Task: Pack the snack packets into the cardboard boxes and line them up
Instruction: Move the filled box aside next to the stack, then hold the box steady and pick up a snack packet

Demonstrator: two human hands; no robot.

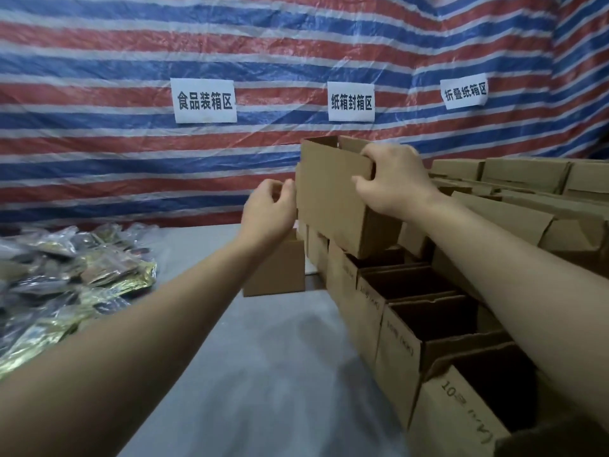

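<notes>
My right hand (393, 181) grips the top edge of an open brown cardboard box (333, 199), which hangs tilted in the air above a row of boxes. My left hand (268, 211) is just left of that box with its fingers curled; the fingertips are at the box's left edge, and I cannot tell whether they touch it. A heap of shiny snack packets (66, 278) lies on the grey table at the left. A row of open boxes (415, 311) marked "10" runs from mid-table toward me on the right.
A small closed box (275, 272) stands on the grey table (263, 357) under my left hand. More open boxes (527, 179) are stacked at the far right. A red, white and blue striped tarp (131, 159) with three paper signs forms the back wall.
</notes>
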